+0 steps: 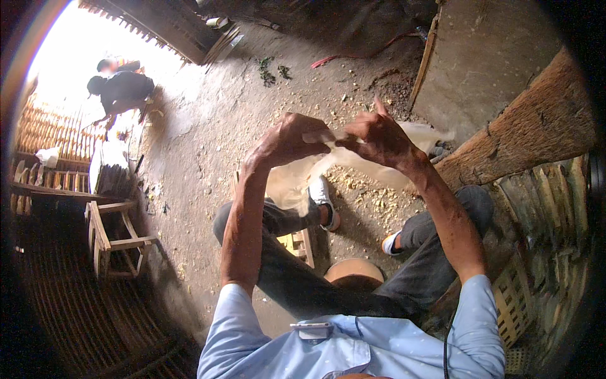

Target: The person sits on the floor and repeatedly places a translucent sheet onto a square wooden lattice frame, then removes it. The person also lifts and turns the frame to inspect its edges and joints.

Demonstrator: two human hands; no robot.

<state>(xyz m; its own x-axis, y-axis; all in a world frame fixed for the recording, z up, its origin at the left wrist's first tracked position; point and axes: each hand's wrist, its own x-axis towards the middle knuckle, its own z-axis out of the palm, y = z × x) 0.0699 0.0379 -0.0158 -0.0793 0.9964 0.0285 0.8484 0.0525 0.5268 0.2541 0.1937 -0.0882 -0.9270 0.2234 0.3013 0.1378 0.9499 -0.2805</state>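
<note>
Both my hands are raised in front of me, close together, with the fingers bent. Between them stretches a thin, whitish, see-through plastic bag or sheet [289, 184]. My left hand [291, 140] pinches a gathered part of it, and the loose plastic hangs down below that hand. My right hand [381, 139] grips the plastic a little to the right, one finger pointing up and away. More of the plastic trails behind and beyond my right wrist. The fingertips are slightly blurred, so the exact hold is hard to see.
Pale chips lie scattered over the bare floor [208, 132]. A round wooden stool [353, 270] stands between my legs. At left is a wooden stool frame [120, 239]; at right, a thick trunk [524, 123] and stacked split wood [543, 202]. Two people [123, 91] bend over at the far left.
</note>
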